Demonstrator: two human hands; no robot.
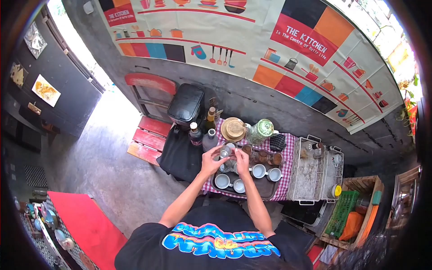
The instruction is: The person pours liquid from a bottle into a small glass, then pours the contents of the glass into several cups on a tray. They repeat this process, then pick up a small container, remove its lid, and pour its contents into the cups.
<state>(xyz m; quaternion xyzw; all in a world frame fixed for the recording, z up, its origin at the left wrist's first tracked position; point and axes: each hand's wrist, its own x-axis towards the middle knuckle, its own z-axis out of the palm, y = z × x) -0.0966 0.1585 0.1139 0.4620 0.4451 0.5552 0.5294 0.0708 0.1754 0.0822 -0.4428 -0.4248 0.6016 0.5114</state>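
Both of my hands are raised over the left part of a dark tray [270,192]. My left hand [210,161] has its fingers closed round a small clear glass [226,151]. On the glass's other side, my right hand [242,161] touches it with its fingertips. Below my hands, more clear glasses [228,166] are partly hidden. White mugs [258,171] stand on the tray to the right of and below my hands. Brown-filled glasses [263,156] form a row behind the mugs.
Bottles [195,134] stand left of the tray, with a wooden lid [233,129] and a green patterned pitcher [260,131] behind it. A wire rack [308,173] is to the right, beside a crate [373,184]. A red chair [148,135] is at the left.
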